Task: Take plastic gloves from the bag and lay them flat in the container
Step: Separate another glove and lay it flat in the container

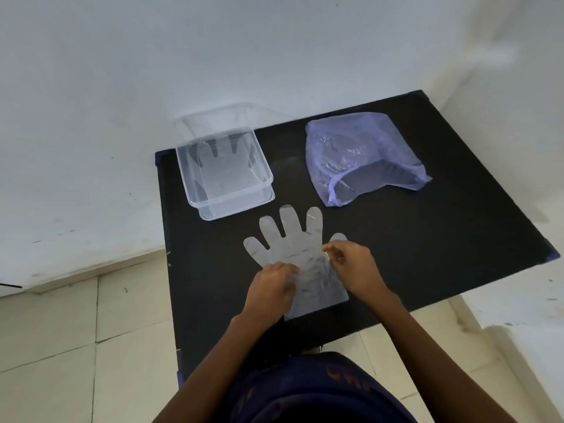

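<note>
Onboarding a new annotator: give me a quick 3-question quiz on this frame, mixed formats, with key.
1. True or false: the glove on the table lies inside the container.
2. Which stands farther to the person's right: A) the container, B) the purple bag?
3. Fill in: the left hand and the right hand both touch the ____.

Key:
1. False; it is spread on the black table, in front of the container. Another glove lies inside.
2. B.
3. Glove on the table.
</note>
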